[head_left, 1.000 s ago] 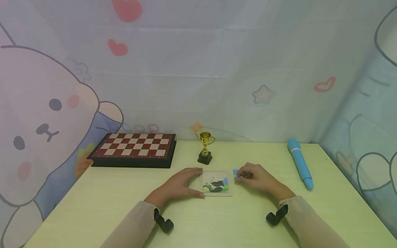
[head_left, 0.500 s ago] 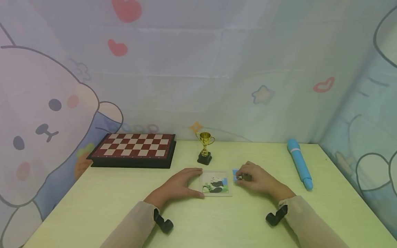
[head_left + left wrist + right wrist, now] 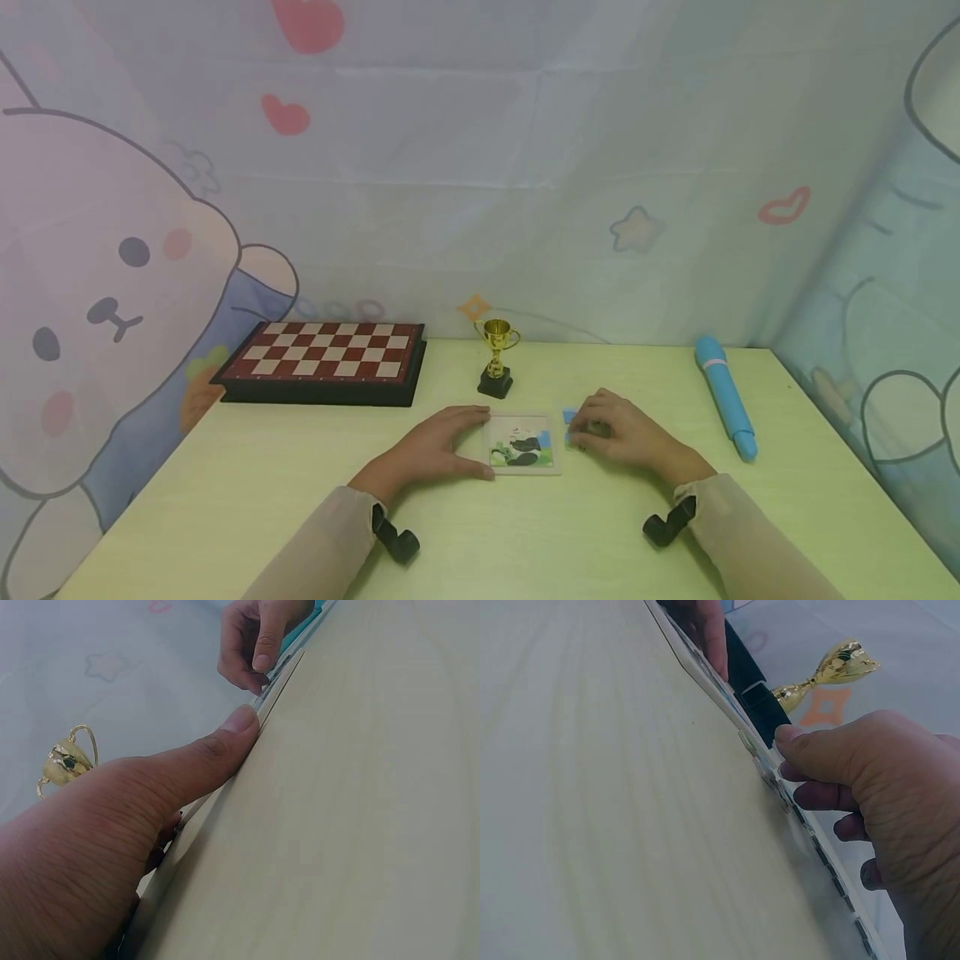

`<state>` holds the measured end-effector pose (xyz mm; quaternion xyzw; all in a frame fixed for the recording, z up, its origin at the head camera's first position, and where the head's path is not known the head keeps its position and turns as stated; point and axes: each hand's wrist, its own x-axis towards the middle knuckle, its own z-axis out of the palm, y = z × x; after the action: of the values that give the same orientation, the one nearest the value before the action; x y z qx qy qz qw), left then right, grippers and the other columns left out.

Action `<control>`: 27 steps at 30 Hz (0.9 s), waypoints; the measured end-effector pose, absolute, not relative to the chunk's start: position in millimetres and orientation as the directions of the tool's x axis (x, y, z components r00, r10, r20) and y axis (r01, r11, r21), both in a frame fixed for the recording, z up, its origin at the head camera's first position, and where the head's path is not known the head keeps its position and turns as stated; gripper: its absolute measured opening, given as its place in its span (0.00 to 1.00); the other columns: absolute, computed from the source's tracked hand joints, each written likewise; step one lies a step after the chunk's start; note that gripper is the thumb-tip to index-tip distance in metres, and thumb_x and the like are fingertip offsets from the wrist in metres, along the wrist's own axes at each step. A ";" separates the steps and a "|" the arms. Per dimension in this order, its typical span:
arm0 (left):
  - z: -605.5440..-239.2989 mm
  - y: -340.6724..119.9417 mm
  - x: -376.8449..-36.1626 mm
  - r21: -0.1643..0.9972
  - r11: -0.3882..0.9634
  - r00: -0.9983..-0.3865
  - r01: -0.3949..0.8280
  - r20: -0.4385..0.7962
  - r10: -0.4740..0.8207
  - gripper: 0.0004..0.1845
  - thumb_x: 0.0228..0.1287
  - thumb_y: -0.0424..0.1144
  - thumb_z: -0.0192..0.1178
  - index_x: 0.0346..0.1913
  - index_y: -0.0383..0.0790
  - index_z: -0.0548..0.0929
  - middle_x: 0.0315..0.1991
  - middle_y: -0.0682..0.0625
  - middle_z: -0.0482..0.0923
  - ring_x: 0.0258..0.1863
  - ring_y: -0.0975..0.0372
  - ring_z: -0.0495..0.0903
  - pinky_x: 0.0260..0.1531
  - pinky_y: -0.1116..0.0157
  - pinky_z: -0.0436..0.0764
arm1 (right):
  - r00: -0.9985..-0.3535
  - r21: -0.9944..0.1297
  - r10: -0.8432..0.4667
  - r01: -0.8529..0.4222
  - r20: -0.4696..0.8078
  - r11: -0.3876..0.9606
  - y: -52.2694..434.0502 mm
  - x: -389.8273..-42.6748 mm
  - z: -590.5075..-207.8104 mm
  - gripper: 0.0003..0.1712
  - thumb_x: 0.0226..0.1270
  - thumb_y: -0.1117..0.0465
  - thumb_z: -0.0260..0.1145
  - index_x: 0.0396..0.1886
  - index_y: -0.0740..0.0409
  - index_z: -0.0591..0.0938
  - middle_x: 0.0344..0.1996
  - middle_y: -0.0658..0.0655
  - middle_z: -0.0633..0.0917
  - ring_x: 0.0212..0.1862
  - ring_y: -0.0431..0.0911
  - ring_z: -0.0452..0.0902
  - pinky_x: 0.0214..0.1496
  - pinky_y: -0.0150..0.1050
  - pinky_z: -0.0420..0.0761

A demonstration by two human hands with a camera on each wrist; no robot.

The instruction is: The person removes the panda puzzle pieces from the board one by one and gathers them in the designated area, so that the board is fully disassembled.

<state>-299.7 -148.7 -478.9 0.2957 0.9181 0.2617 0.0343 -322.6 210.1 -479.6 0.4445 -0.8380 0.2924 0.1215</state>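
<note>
Left hand [image 3: 427, 450] unmoved at nine o'clock of the puzzle tray [image 3: 528, 472], fingers spread wide, fingertips and thumb touching its left corners! The tray sits mid-table, picture unchanged, its upper part seemingly unfilled. And here's the change, out at three o'clock: the right hand [image 3: 618, 429] has just drawn thumb and forefinger together, low beside a blue piece [image 3: 569, 415] at the tray's two o'clock. Looks like picking, nothing new placed. Tips almost meeting, but gripping a piece? Can't tell.

puzzle frame [image 3: 557, 446]: smooth | trophy [image 3: 496, 357]: glossy, metallic | table [image 3: 495, 542]: smooth, wood-grained | backdrop [image 3: 450, 233]: creased cloth
</note>
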 end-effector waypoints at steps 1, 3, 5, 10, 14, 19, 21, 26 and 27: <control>-478.6 -148.7 -299.8 0.499 0.688 -0.822 0.527 0.093 0.562 0.53 0.46 0.73 0.69 0.75 0.54 0.68 0.75 0.60 0.62 0.75 0.61 0.58 0.72 0.52 0.61 | -0.575 -0.379 -0.670 -0.817 0.470 0.435 210.0 -323.1 -480.1 0.04 0.65 0.58 0.73 0.39 0.47 0.88 0.38 0.41 0.85 0.43 0.40 0.75 0.43 0.40 0.79; -478.2 -148.8 -300.2 0.500 0.687 -0.821 0.528 0.094 0.563 0.53 0.46 0.74 0.69 0.75 0.54 0.68 0.75 0.60 0.62 0.75 0.61 0.58 0.72 0.52 0.61 | -0.575 -0.380 -0.661 -0.817 0.482 0.433 209.2 -323.3 -480.6 0.04 0.65 0.59 0.74 0.39 0.47 0.88 0.38 0.41 0.85 0.43 0.40 0.76 0.43 0.40 0.79; -478.0 -148.9 -300.6 0.499 0.687 -0.821 0.528 0.095 0.562 0.53 0.46 0.74 0.69 0.75 0.54 0.68 0.75 0.60 0.63 0.75 0.61 0.58 0.72 0.52 0.61 | -0.582 -0.381 -0.657 -0.812 0.479 0.442 207.3 -323.3 -480.2 0.05 0.65 0.58 0.74 0.39 0.47 0.88 0.39 0.41 0.85 0.44 0.39 0.75 0.44 0.39 0.79; -478.0 -149.3 -301.2 0.505 0.683 -0.822 0.527 0.100 0.561 0.53 0.45 0.75 0.69 0.75 0.55 0.69 0.74 0.60 0.63 0.75 0.61 0.59 0.72 0.52 0.61 | -0.596 -0.386 -0.676 -0.801 0.434 0.458 201.6 -321.0 -476.9 0.07 0.65 0.55 0.73 0.42 0.46 0.88 0.41 0.40 0.85 0.47 0.38 0.74 0.50 0.42 0.79; -478.3 -149.2 -302.0 0.509 0.680 -0.821 0.528 0.103 0.561 0.53 0.45 0.75 0.69 0.74 0.55 0.69 0.74 0.60 0.63 0.75 0.60 0.59 0.72 0.52 0.61 | -0.587 -0.372 -0.691 -0.807 0.422 0.458 200.1 -318.2 -473.6 0.09 0.66 0.53 0.73 0.43 0.48 0.87 0.42 0.41 0.85 0.48 0.39 0.74 0.51 0.45 0.80; -478.5 -148.9 -303.5 0.506 0.678 -0.819 0.534 0.108 0.564 0.53 0.46 0.75 0.68 0.74 0.55 0.69 0.74 0.60 0.63 0.75 0.60 0.59 0.72 0.52 0.62 | -0.564 -0.357 -0.681 -0.825 0.467 0.439 199.4 -320.6 -473.6 0.08 0.65 0.55 0.73 0.42 0.48 0.87 0.41 0.41 0.85 0.46 0.40 0.75 0.48 0.42 0.79; -478.8 -149.2 -303.7 0.509 0.675 -0.818 0.534 0.111 0.564 0.53 0.45 0.75 0.68 0.74 0.54 0.69 0.74 0.60 0.63 0.75 0.60 0.59 0.72 0.51 0.62 | -0.556 -0.362 -0.676 -0.830 0.484 0.423 196.6 -322.6 -475.3 0.07 0.66 0.56 0.73 0.43 0.48 0.87 0.41 0.40 0.85 0.45 0.40 0.75 0.47 0.40 0.79; -481.1 -150.5 -304.0 0.508 0.673 -0.814 0.539 0.109 0.570 0.54 0.45 0.76 0.68 0.75 0.53 0.69 0.74 0.59 0.63 0.75 0.59 0.59 0.72 0.51 0.62 | -0.552 -0.383 -0.684 -0.831 0.477 0.404 183.8 -324.0 -478.0 0.08 0.68 0.56 0.71 0.45 0.48 0.87 0.41 0.42 0.85 0.43 0.41 0.74 0.44 0.39 0.77; -481.3 -150.6 -304.2 0.504 0.673 -0.813 0.542 0.111 0.572 0.54 0.45 0.76 0.67 0.75 0.53 0.69 0.74 0.59 0.63 0.75 0.59 0.59 0.72 0.51 0.62 | -0.558 -0.388 -0.685 -0.826 0.468 0.408 180.7 -324.1 -478.0 0.09 0.68 0.55 0.71 0.45 0.47 0.87 0.41 0.42 0.85 0.44 0.41 0.74 0.44 0.39 0.77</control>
<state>-304.2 -150.6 -481.3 0.3046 0.9141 0.2660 0.0282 -324.1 180.7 -478.0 0.4549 -0.8308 0.2981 0.1182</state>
